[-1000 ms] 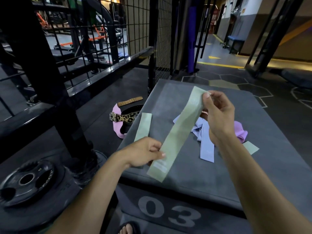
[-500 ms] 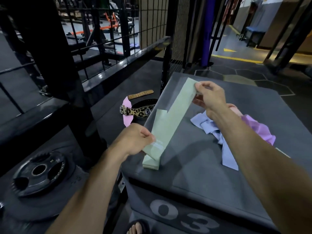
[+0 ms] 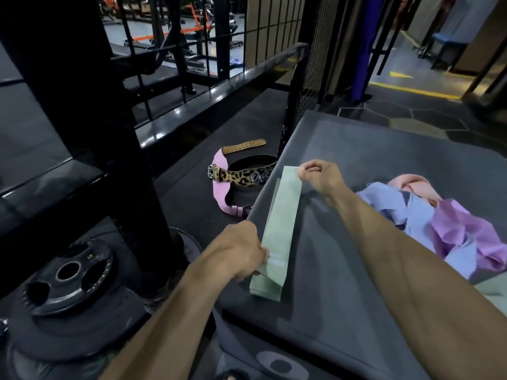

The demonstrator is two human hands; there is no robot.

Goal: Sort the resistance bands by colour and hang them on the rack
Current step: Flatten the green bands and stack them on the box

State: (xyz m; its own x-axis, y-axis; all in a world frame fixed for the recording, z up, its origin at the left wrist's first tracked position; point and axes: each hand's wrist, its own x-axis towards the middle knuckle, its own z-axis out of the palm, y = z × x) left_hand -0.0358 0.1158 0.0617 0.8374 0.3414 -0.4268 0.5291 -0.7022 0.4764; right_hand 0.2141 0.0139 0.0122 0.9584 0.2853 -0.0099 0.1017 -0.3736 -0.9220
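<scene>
A pale green resistance band (image 3: 279, 226) is stretched lengthwise along the left edge of the grey plyo box (image 3: 356, 283). My left hand (image 3: 241, 253) pinches its near end and my right hand (image 3: 319, 176) pinches its far end. It lies on top of another green band, whose edges show beneath it. To the right on the box sits a loose pile: blue bands (image 3: 406, 209), a purple band (image 3: 466, 237) and a pink band (image 3: 411, 185).
On the floor left of the box lie a leopard-print lifting belt (image 3: 241, 176) with a pink strap and a tan belt (image 3: 244, 146). Black weight plates (image 3: 68, 272) sit at lower left. A black rack post (image 3: 90, 113) and mesh fencing stand behind.
Both hands have lowered the green band from mid-air down onto the other green band at the box's left edge. The view has swung left and closer.
</scene>
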